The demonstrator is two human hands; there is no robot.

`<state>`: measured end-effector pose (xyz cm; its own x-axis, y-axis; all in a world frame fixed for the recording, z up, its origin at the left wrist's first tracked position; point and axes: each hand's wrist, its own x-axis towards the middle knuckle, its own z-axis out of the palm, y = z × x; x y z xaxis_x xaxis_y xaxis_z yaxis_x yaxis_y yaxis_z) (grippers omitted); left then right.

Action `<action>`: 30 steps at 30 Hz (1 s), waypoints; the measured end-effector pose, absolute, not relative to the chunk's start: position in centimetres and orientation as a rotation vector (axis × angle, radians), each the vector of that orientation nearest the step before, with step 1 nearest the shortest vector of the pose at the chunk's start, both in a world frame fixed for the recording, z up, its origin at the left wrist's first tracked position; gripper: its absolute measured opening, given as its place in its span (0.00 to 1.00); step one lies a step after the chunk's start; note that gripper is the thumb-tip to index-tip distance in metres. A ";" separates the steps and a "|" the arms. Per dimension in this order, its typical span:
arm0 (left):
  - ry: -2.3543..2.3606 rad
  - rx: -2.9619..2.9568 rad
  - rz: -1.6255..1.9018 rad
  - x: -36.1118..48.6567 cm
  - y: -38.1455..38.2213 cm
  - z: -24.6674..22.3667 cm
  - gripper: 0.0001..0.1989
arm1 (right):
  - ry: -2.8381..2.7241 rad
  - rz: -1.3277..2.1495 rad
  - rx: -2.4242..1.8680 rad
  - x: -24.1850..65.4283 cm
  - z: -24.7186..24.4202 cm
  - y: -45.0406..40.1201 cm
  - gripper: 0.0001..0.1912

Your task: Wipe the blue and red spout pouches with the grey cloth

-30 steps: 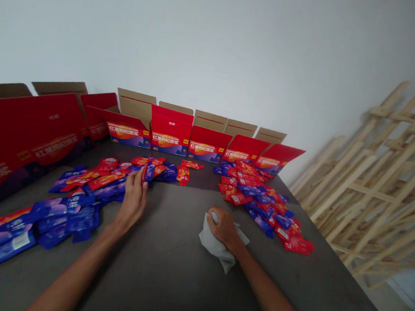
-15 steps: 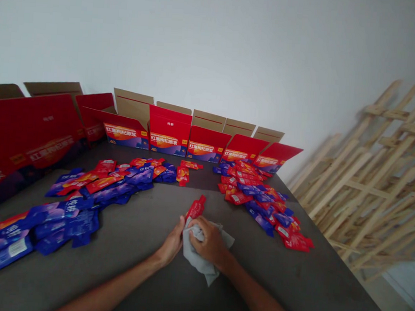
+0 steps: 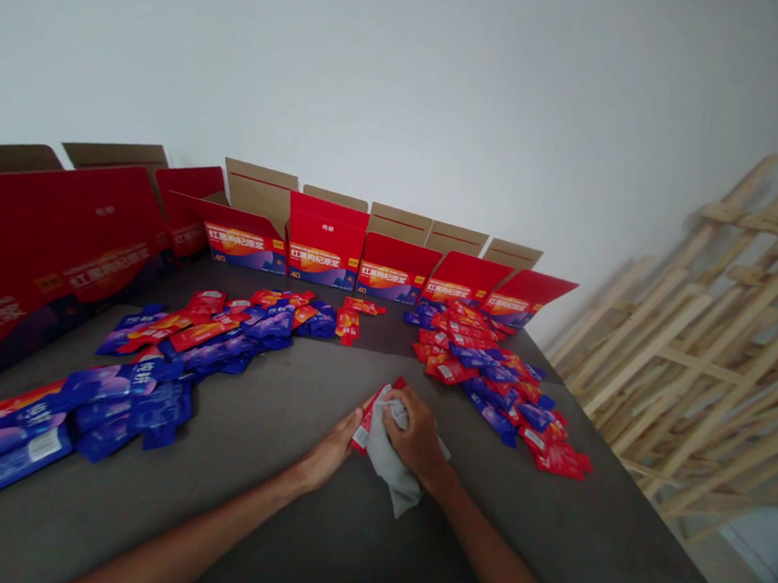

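Near the middle of the dark table, my left hand (image 3: 333, 450) grips the lower left edge of a red pouch (image 3: 364, 425), which points away from me at a slant. A grey cloth (image 3: 391, 459) is bunched in my right hand (image 3: 414, 431), whose fingers are closed and press it against the pouch's upper end. The cloth covers much of the pouch, and its loose corner hangs toward me. Red and blue pouches lie in a left pile (image 3: 225, 342) and a right pile (image 3: 484, 360), both apart from my hands.
Open red cartons (image 3: 390, 269) stand along the table's back, with a larger one (image 3: 65, 242) at the left. Long blue packets (image 3: 19, 443) lie front left. Wooden frames (image 3: 691, 348) lean on the wall beyond the table's (image 3: 612, 538) right edge.
The cloth and my right hand have moved up toward the pouch's far end, now covering its spout. A white label shows at the pouch's near end. The view has shifted slightly.
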<state>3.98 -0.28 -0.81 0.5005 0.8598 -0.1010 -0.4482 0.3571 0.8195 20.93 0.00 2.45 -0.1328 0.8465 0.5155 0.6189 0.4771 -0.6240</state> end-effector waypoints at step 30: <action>0.503 0.627 1.006 3.6 0.2 1.1 0.31 | -2.300 0.437 -1.082 20.5 3.3 -1.4 0.10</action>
<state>3.64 0.22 1.08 0.4506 0.8870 -0.1011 -0.6131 0.3897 0.6872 20.47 -1.45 3.34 -0.5211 0.7808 0.3447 0.6001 0.6223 -0.5026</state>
